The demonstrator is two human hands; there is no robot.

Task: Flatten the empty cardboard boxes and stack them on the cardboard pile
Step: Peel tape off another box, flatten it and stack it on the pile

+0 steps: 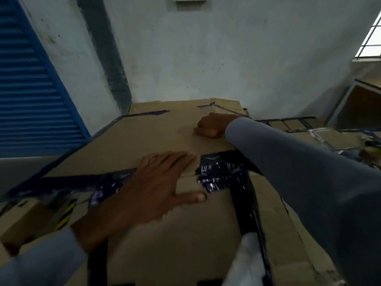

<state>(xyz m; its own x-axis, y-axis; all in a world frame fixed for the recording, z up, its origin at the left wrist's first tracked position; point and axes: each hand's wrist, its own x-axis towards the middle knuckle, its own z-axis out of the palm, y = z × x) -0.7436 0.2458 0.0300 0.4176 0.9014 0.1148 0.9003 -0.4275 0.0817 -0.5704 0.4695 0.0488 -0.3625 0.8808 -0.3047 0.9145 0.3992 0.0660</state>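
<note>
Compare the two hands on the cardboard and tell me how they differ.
The left hand lies flat with fingers spread; the right hand is curled into a fist. The left hand is nearer; the right hand reaches farther toward the wall. Both rest on the brown cardboard.

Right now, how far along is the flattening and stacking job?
Done: flat cardboard already lies in the pile to the right. In hand: the top box lies flattened on the stack. The left hand presses it with straight fingers, and the right hand bears down as a fist. Left: a smaller box at lower left seems still unfolded. Any others are out of view.
</note>
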